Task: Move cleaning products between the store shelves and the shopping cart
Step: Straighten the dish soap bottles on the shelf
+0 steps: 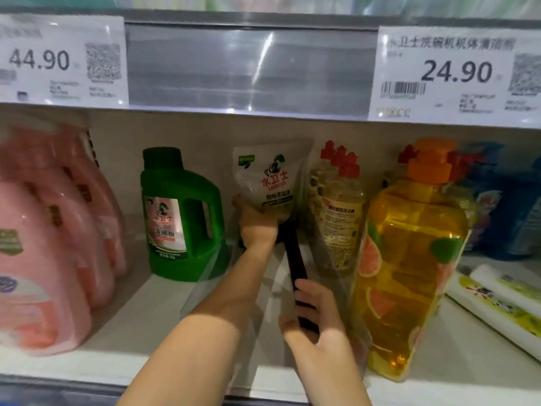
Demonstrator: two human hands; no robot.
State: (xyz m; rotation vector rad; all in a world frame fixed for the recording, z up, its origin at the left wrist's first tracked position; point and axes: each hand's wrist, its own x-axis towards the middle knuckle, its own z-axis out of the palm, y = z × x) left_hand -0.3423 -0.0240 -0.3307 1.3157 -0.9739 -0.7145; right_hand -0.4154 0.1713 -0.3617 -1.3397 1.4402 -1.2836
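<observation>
A white pouch of cleaning powder (270,178) stands at the back of the shelf, between a green jug (181,215) and a row of clear red-capped bottles (341,206). My left hand (257,227) reaches deep into the shelf and grips the pouch at its lower edge. My right hand (314,315) is nearer the front and holds the near end of a black bar (295,259) that runs back along the shelf floor toward the pouch.
Pink detergent jugs (44,244) fill the left side. A large yellow pump bottle (409,259) stands front right, with blue packs (509,212) behind it and white packets (497,303) lying flat. Clear plastic dividers (210,276) flank the pouch lane. The upper shelf edge carries price tags (456,74).
</observation>
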